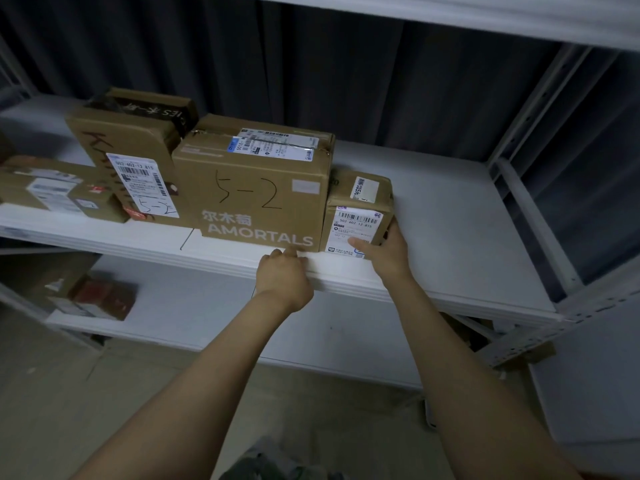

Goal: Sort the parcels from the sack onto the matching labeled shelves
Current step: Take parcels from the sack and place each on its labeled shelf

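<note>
A small brown parcel (358,211) with a white barcode label stands on the white middle shelf (450,237), tight against the right side of a large box marked "5-2" and "AMORTALS" (256,188). My right hand (384,249) grips the small parcel's lower right corner, thumb across the label and fingers round its right side. My left hand (285,275) is loosely curled at the shelf's front edge, its fingertips touching the bottom front of the large box. Left of that box stands another parcel marked "5-2" (138,168).
A flat parcel (55,192) lies at the shelf's far left. The lower shelf (207,306) holds a red and brown parcel (100,299) on its left. White metal uprights (540,188) frame the right side. A dark sack (277,462) shows at the bottom edge.
</note>
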